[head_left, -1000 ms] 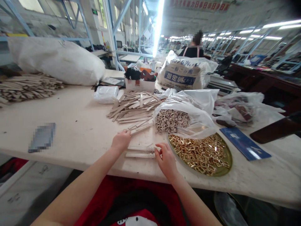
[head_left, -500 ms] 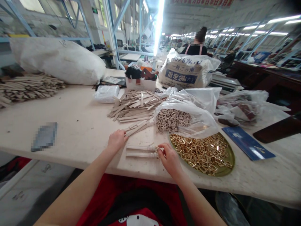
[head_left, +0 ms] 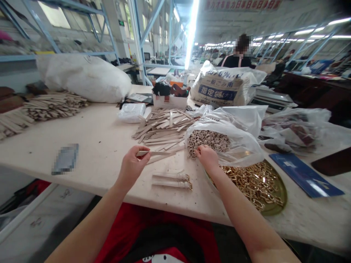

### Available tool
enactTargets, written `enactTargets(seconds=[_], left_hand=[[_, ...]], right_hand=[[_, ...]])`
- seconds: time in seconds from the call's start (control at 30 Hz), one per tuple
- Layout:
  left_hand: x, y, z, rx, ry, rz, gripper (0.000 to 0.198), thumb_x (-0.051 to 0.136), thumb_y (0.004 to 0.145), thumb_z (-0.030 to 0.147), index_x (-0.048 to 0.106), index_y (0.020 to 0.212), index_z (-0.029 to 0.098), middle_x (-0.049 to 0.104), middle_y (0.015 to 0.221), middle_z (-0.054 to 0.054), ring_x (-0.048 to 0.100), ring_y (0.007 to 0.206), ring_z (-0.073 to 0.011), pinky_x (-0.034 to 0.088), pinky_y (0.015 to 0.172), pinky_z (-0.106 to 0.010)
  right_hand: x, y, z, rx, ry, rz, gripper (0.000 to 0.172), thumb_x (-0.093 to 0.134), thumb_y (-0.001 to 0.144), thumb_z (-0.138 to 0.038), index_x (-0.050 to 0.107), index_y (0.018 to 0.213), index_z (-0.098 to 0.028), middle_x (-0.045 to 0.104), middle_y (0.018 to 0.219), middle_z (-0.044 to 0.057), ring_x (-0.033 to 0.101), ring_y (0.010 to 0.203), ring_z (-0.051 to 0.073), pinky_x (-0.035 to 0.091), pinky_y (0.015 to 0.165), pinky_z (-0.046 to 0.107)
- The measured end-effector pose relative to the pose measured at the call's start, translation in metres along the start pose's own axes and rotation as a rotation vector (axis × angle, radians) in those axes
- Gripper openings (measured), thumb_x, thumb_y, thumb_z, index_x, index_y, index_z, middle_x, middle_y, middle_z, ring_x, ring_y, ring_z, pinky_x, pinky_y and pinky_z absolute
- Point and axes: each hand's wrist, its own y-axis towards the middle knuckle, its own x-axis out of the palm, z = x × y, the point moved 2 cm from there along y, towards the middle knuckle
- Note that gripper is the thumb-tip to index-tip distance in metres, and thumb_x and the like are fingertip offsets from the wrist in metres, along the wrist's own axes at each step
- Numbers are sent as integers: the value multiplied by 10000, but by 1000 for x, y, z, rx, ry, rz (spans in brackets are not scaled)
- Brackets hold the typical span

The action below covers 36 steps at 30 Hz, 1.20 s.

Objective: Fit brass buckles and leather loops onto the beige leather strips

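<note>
My left hand (head_left: 133,165) is closed in a pinch on one pale leather strap (head_left: 157,153), lifted a little off the table near the loose pile of straps (head_left: 164,128). My right hand (head_left: 207,157) reaches to the mouth of a clear plastic bag (head_left: 241,140) full of small beige loops (head_left: 210,138); its fingers curl among the loops, and what they hold is hidden. Two finished straps with gold buckles (head_left: 172,180) lie side by side between my hands, near the table edge. A round tray (head_left: 276,208) of gold buckles sits to the right.
A large white sack (head_left: 85,78) and more strap stacks (head_left: 49,106) sit at the back left. A printed bag (head_left: 225,87), a small white box (head_left: 170,100), crumpled plastic bags (head_left: 296,124) and a blue card (head_left: 307,175) lie right. A person stands beyond the table.
My right hand let go of the buckled straps and moved up to the bag of loops. My left hand picked up a strap from the pile's edge. The camera shifted left.
</note>
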Motion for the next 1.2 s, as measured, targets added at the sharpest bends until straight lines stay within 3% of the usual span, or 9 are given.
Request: enactTargets(seconds=[0.1,0.4,0.5,0.57,0.67,0.83,0.93,1.03,1.2], left_hand=[[7,-9,9,140,-54,28,154,544,774,289,601,847,165,601,808,-19,563,729,-120,457,676,-221],[41,-20,39,484,-4,-199,292,367,858,191,541,1093,187,601,990,-85,544,926,-177,425,810,-304],[43,-20,55,359,20,-428,287,341,873,267,537,1067,186,617,861,-56,562,792,-166,423,705,-272],[50,-25,56,171,-20,-588,295,318,878,324,561,944,170,595,707,-21,543,656,-142,395,594,-234],[59,-38,48,-26,-116,-678,319,304,871,347,553,792,164,529,576,14,491,556,-117,338,518,-210],[62,-55,34,-112,-107,-668,285,330,850,324,553,763,169,540,590,14,485,567,-118,311,529,-212],[57,-58,33,-51,-16,-730,285,344,841,322,566,748,170,565,636,-4,496,594,-128,297,535,-224],[53,-60,35,13,-14,-808,299,345,841,329,579,746,168,574,665,-17,508,625,-138,309,556,-233],[49,-70,34,-220,-344,-1043,357,343,829,248,454,1160,177,575,714,-1,535,593,-114,389,572,-225]], right_hand=[[12,7,-1,32,34,-31,122,537,772,-272,592,728,-173,592,813,85,555,750,201,346,634,280],[2,-15,1,70,437,-10,141,527,757,-297,580,769,-168,593,778,53,557,735,174,419,705,304],[-7,-47,-19,126,781,-48,237,464,810,-379,558,932,-199,619,813,20,583,700,131,470,679,282],[-9,-69,-37,311,1498,-191,253,598,735,-331,573,973,-248,630,904,-2,599,758,114,478,750,279],[-12,-93,-59,511,1917,-361,336,702,645,-232,613,967,-266,641,934,-23,600,824,100,469,808,245],[-6,-106,-64,579,1814,-378,253,731,623,-260,645,860,-243,641,861,-35,584,785,101,457,771,242],[-4,-111,-60,491,1586,-326,210,721,642,-307,641,822,-233,619,757,-41,538,687,88,426,675,223],[-3,-118,-62,392,1460,-437,242,732,625,-316,633,821,-213,596,688,-37,502,658,97,393,642,229],[0,-127,-63,482,1609,-442,191,719,637,-327,609,730,-202,524,637,-53,425,589,75,360,595,215]])
